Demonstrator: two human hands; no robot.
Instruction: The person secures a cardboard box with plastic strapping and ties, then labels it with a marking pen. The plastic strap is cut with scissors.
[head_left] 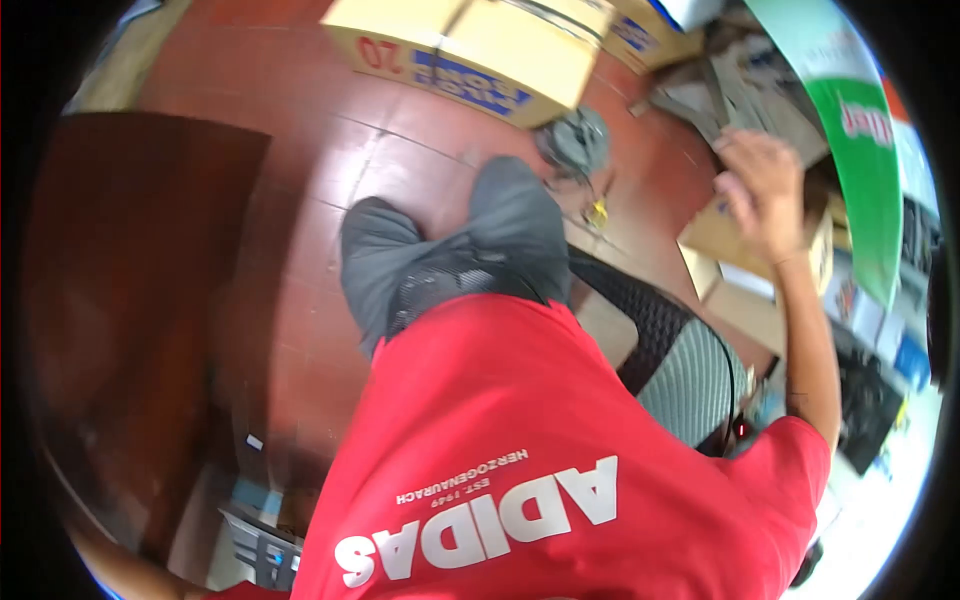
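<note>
My right hand is raised at the right with its fingers stretched out and its thumb apart, holding nothing. It overlaps an open cardboard box in this view. Just to its right hangs a green and white banner-like sheet with printed letters. Behind the fingertips lies a heap of flattened grey-brown cardboard. At the lower left only my left forearm shows; the left hand is beyond the edge of the picture.
A strapped carton with red and blue print stands ahead on the red tiled floor. Near it lie a grey plastic bag and a small yellow object. A dark brown surface fills the left; a chair is beside me.
</note>
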